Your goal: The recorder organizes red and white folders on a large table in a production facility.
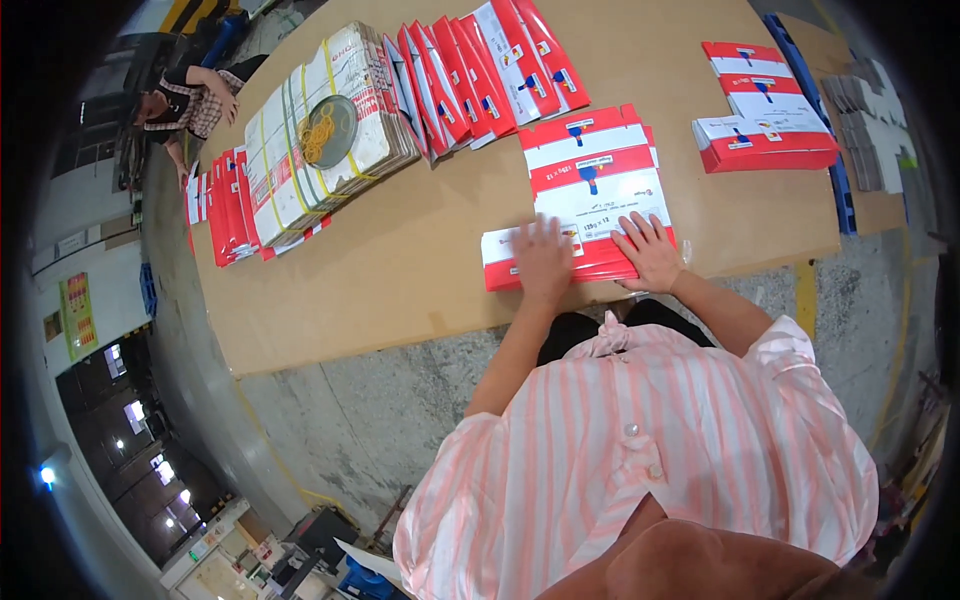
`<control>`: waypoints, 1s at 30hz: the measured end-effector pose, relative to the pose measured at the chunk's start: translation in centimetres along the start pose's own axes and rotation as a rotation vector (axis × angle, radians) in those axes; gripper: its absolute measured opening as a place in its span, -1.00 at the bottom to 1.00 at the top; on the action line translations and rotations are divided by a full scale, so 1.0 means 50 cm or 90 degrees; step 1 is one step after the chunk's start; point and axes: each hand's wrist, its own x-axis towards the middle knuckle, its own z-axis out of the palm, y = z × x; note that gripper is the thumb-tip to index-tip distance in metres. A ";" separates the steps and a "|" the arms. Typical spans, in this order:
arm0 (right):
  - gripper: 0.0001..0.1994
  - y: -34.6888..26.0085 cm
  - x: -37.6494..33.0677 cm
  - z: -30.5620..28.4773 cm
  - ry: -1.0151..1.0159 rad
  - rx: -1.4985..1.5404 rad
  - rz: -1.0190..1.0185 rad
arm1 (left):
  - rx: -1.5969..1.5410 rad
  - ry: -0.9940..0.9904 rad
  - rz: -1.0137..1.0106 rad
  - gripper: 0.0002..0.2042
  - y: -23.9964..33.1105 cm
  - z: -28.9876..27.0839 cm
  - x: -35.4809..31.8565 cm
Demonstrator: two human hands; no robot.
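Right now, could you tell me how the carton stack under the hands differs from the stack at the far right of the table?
The near stack lies at the table's front edge with the left hand and right hand flat on it; the right stack lies untouched. The near stack looks larger in the picture, with a flap sticking out on its left; the right stack looks smaller and tidier. Both are flat red-and-white cartons.

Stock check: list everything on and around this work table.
flat carton stack: one pile, red and white, near table edge under both hands
fanned cartons: one row, red and white, far side
strapped bundle: one, white with yellow straps, far left
rubber bands dish: one, grey, yellow bands, atop bundle
small carton pile: one, red and white, right
table: one, brown
co-worker: one, far left
left hand: flat on stack
right hand: flat on stack
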 end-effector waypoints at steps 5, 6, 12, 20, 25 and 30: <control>-0.17 -0.009 0.007 0.002 0.000 -0.003 -0.016 | 0.094 -0.011 -0.142 -0.48 -0.101 -0.006 -0.055; -0.17 -0.011 0.009 0.001 -0.002 -0.007 -0.018 | 0.079 0.013 -0.122 -0.47 -0.119 0.005 -0.070; -0.17 -0.001 0.012 0.012 0.007 -0.017 -0.018 | 0.068 0.030 -0.114 -0.44 -0.121 0.034 -0.072; -0.14 -0.060 0.046 -0.069 -0.137 -0.074 0.040 | 0.044 0.056 -0.119 -0.45 -0.133 0.040 -0.073; -0.23 -0.115 0.104 -0.018 -0.065 -0.063 0.089 | 0.063 0.035 -0.122 -0.45 -0.129 0.034 -0.066; -0.28 -0.114 0.106 0.027 -0.058 -0.035 0.065 | 0.068 0.038 -0.124 -0.44 -0.129 0.042 -0.067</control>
